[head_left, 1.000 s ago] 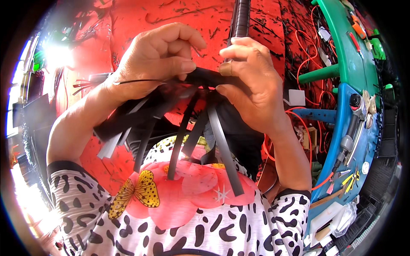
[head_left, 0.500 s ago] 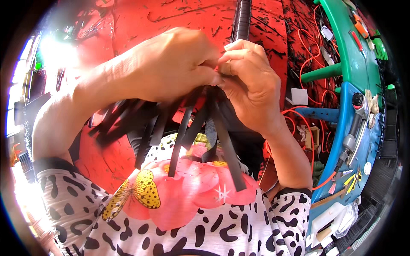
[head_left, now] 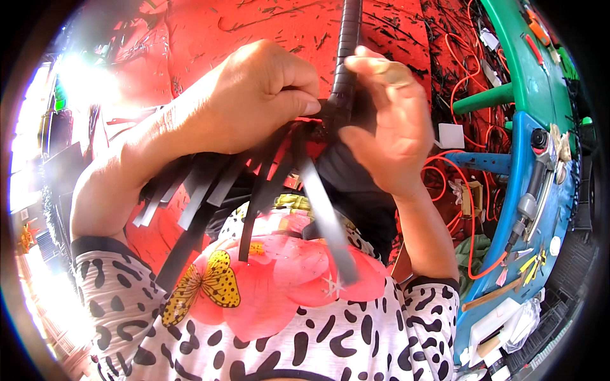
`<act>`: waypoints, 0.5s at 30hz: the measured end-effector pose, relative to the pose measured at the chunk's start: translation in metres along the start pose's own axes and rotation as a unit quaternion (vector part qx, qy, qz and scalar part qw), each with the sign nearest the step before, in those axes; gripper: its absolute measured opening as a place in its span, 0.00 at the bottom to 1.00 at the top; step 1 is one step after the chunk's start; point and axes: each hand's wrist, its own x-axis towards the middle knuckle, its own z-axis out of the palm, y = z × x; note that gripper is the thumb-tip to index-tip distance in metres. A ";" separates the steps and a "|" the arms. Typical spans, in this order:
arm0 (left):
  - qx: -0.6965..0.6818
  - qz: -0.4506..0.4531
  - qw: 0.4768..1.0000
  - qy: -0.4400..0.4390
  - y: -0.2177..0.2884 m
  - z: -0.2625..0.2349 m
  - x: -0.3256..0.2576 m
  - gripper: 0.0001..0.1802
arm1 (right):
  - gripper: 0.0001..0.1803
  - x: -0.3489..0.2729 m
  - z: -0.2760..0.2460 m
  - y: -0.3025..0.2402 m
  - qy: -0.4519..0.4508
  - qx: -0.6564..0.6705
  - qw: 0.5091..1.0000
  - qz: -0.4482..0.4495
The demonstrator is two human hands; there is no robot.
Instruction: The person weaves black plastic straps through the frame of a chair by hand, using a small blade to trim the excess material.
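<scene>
The black strips point(head_left: 320, 200) hang in front of the person's patterned shirt point(head_left: 260, 359). The left hand point(head_left: 257, 95) curls over their upper end, its fingers bent narrow and pinching it. The right hand point(head_left: 391, 120) is raised with fingers parted wide, holding nothing visible, just beside the wrapped black stick point(head_left: 345, 70) that runs out over the red floor point(head_left: 210, 25). On the blue surface point(head_left: 521, 155), a grey power tool point(head_left: 527, 206) lies along the middle, an orange hose point(head_left: 473, 257) looping past the near-left edge.
</scene>
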 end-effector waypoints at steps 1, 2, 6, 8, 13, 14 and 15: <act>-0.010 -0.006 1.000 0.001 0.001 0.001 0.001 0.04 | 0.27 -0.005 0.006 -0.002 0.074 0.141 0.987 0.031; -0.010 -0.006 1.000 -0.001 0.001 0.000 0.002 0.04 | 0.25 -0.014 0.004 -0.002 0.100 0.149 0.981 0.068; 0.005 -0.011 1.000 -0.015 0.003 -0.003 0.001 0.05 | 0.18 -0.022 0.000 -0.003 0.084 0.187 0.959 0.197; 0.004 -0.012 1.000 -0.022 0.002 -0.005 0.003 0.05 | 0.16 -0.018 -0.001 -0.002 0.071 0.203 0.953 0.215; 0.014 0.040 0.998 -0.035 -0.003 -0.005 0.005 0.04 | 0.13 -0.008 -0.009 -0.001 0.024 0.241 0.937 0.251; 0.012 0.040 0.999 -0.034 -0.003 -0.005 0.004 0.04 | 0.14 -0.006 -0.010 -0.003 0.012 0.230 0.937 0.262; -0.002 0.043 0.998 -0.035 -0.003 -0.004 0.004 0.04 | 0.14 -0.005 -0.011 -0.005 0.002 0.218 0.937 0.274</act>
